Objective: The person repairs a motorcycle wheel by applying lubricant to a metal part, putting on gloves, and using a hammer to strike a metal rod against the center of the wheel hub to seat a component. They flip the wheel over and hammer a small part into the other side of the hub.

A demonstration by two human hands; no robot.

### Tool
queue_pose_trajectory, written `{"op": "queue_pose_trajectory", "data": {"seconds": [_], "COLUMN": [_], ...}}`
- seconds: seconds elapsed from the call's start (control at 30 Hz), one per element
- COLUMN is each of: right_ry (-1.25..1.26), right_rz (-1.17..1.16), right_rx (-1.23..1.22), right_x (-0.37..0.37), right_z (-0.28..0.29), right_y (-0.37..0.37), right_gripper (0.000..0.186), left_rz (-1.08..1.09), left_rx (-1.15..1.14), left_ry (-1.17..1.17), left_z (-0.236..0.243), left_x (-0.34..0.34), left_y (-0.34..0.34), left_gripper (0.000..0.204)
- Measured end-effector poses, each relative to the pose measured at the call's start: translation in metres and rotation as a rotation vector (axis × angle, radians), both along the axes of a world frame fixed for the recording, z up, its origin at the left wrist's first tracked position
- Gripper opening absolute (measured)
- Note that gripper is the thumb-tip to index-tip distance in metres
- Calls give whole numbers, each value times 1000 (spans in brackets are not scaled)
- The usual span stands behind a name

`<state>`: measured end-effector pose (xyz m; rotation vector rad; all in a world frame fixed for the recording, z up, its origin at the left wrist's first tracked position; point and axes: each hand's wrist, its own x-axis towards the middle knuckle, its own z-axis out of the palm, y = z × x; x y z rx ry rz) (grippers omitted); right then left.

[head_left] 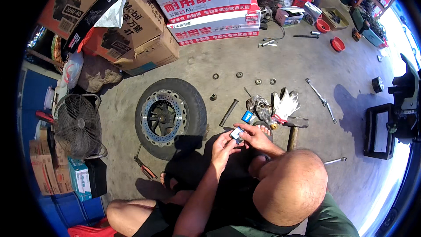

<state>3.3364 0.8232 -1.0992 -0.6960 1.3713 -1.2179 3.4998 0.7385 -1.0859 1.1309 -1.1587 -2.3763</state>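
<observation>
Between both hands, in front of my lap, is a small blue and white box [237,133]. The fingertips of my left hand [220,150] pinch its left and lower side. On its right end, my right hand [258,139] closes its thumb and fingers; what is inside the box cannot be made out. Just beyond them a second small blue box [248,116] lies on the floor beside a crumpled dark rag or bag [262,107]. A metal rod [229,113] lies left of that box. White work gloves [285,104] and a hammer [297,122] lie to the right.
A wheel with a brake disc [195,105] lies flat at left, pliers [145,168] near it. Several metal rings [258,81] line the floor ahead. A wrench [322,100] lies right. Cartons [153,46], battery boxes [210,15] and a fan [79,125] stand around.
</observation>
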Motion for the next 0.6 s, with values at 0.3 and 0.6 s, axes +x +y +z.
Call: {"op": "queue_pose_trajectory", "data": {"seconds": [0.3, 0.6], "right_ry": [66, -114], "right_rz": [68, 115], "right_rx": [-52, -105], "right_x": [1, 0], "right_z": [8, 11], "right_y": [0, -1], "right_gripper": [47, 42], "left_rz": [-51, 118], "left_rx": [-32, 38], "left_ry": [-86, -43], "left_z": [1, -15], "left_x": [-4, -2], "left_y": [-6, 4], "left_gripper": [29, 20]}}
